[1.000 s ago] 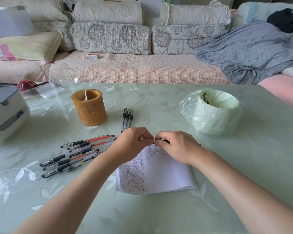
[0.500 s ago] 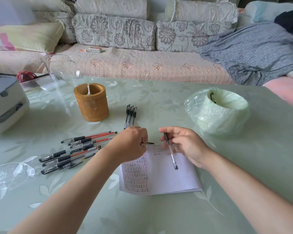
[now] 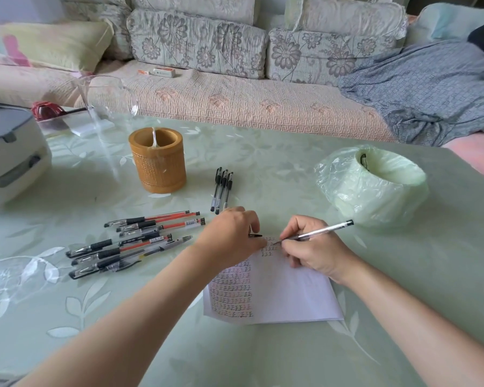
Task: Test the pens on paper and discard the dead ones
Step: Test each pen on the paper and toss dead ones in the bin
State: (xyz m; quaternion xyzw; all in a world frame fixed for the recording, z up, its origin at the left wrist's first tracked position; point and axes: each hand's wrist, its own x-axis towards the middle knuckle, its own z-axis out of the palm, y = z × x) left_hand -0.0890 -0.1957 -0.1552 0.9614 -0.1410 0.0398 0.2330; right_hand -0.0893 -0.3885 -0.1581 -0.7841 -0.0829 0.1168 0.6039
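My right hand (image 3: 315, 247) grips a clear-barrelled pen (image 3: 323, 230) in a writing hold, its tip touching the top of the white paper (image 3: 288, 297). Rows of small marks fill the paper's left part. My left hand (image 3: 231, 237) rests on the paper's upper left corner, closed on a small black pen cap (image 3: 255, 235). Several red and black pens (image 3: 134, 241) lie in a loose pile left of my left hand. Three black pens (image 3: 222, 188) lie side by side beyond it. A bin lined with a pale green bag (image 3: 375, 188) stands at the right, one pen inside.
A brown cylindrical holder (image 3: 158, 160) stands behind the pen pile. A clear glass jug (image 3: 106, 104) and a white and grey appliance (image 3: 10, 152) sit at the left. A sofa with cushions and a grey cloth runs along the table's far edge.
My hands pulled the cap off the pen and came apart. My right hand turned the pen into a writing grip and brought its tip down on the paper; my left keeps the cap.
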